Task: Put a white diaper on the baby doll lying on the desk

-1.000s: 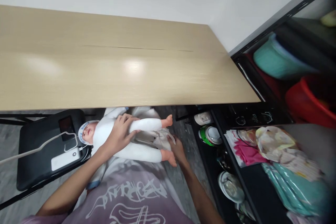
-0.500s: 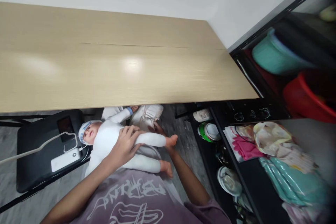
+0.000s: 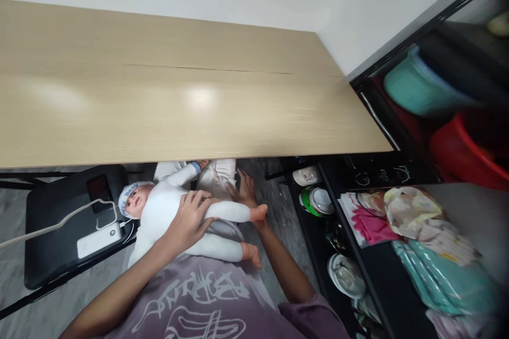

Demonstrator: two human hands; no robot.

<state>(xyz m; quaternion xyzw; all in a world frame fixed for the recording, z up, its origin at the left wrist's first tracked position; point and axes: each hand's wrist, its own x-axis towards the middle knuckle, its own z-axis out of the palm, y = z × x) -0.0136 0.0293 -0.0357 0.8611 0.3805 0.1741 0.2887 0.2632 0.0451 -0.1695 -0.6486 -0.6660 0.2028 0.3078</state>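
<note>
A baby doll in a white suit and white cap lies on my lap below the table edge, head to the left. My left hand is wrapped over its hips and upper leg, holding it. My right hand reaches past the doll's feet to a white cloth bundle under the table edge, fingers spread against it. I cannot tell whether the fingers grip the cloth.
A long light wooden table fills the upper view. At left a black chair carries a white power bank and cable. At right a black shelf rack holds cloths, bowls, a teal basin and a red tub.
My right hand moved from the doll's feet up to the white cloth under the table edge. The doll shifted slightly toward me; my left hand kept its hold.
</note>
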